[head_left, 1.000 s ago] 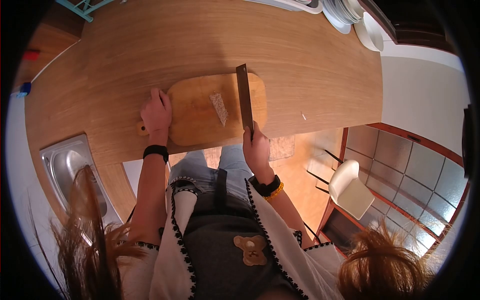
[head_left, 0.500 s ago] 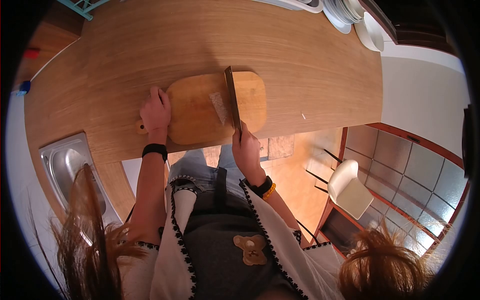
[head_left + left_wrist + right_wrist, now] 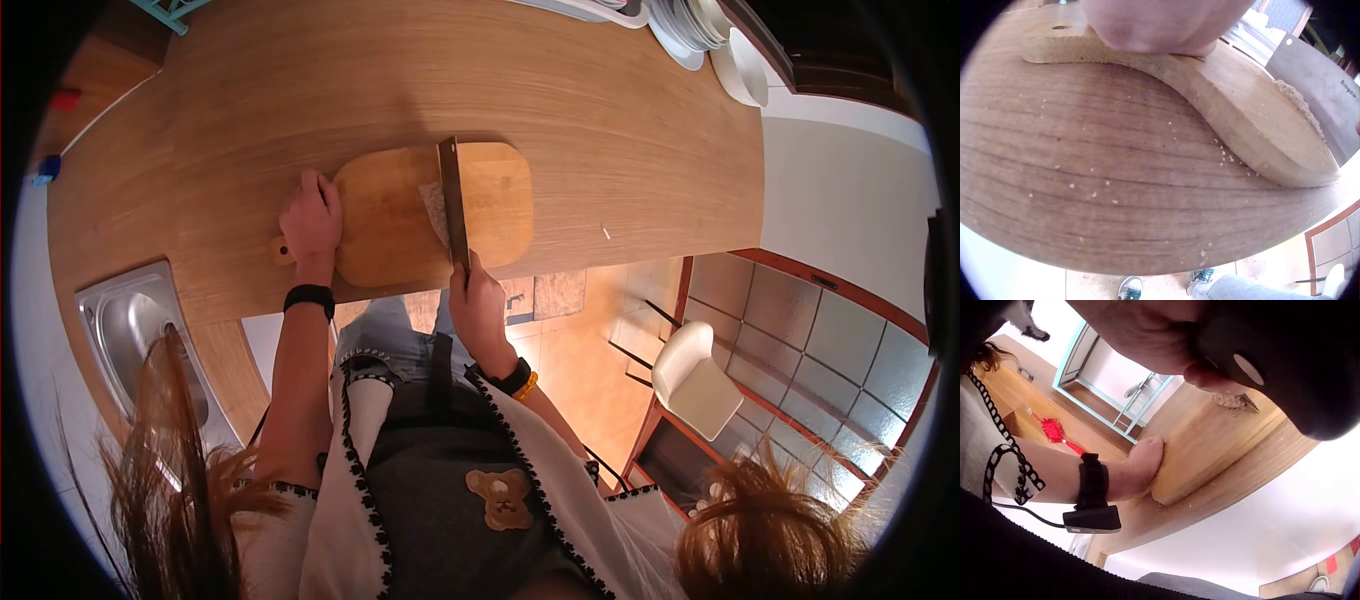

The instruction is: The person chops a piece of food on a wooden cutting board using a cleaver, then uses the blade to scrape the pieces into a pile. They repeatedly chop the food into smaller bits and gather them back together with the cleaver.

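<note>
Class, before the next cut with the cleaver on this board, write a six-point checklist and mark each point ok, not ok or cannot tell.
1. Left hand rests on the left edge of the cutting board, steadying it: ok.
2. Left hand apart from the cleaver: ok.
3. Right hand grips the cleaver's handle: ok.
4. Blade lined up along the crumbly piece: ok.
5. Blade touching the piece: cannot tell.
6. Board lying flat on the countertop: ok.

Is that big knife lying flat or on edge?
On edge: the grey rectangular cleaver shows its thin spine from above, its broad side in the left wrist view.
</note>
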`<action>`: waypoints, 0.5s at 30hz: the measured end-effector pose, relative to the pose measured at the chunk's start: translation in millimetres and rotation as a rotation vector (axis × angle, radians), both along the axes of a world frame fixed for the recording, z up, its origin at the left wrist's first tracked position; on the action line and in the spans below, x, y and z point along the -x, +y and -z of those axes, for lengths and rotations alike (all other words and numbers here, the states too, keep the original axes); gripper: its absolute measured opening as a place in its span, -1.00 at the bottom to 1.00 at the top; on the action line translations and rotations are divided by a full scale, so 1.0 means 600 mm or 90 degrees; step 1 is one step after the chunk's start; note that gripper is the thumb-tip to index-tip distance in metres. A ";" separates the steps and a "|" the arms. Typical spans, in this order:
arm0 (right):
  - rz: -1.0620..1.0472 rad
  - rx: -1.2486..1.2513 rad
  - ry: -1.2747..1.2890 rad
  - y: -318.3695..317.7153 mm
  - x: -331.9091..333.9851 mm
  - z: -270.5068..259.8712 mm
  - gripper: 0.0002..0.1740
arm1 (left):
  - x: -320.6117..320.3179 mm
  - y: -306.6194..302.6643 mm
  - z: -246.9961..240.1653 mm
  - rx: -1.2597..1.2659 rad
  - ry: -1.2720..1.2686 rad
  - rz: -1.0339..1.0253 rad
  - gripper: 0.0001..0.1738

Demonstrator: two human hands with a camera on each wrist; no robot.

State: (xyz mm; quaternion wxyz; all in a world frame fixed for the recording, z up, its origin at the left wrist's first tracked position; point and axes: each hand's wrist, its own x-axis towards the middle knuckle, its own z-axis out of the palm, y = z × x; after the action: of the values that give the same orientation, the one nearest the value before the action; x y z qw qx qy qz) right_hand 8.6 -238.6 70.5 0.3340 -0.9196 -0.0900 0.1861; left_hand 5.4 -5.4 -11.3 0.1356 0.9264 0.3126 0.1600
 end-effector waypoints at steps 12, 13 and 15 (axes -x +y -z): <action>-0.311 0.027 -0.170 -0.073 -0.246 -0.015 -0.71 | -0.001 0.000 0.001 -0.010 0.016 0.005 -0.82; -0.410 0.062 -0.215 -0.066 -0.271 -0.020 -0.71 | -0.001 0.000 -0.001 -0.015 0.027 0.005 -0.82; -0.440 0.078 -0.220 -0.050 -0.307 -0.019 -0.68 | -0.001 0.000 -0.007 -0.007 0.032 0.005 -0.83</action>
State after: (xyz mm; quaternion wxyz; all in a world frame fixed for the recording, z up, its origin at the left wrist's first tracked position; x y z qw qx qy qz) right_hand 192.9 -268.6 82.1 0.1758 -0.8711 -0.4382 0.1352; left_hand 6.2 -5.6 -7.2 0.1235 0.9320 0.3114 0.1381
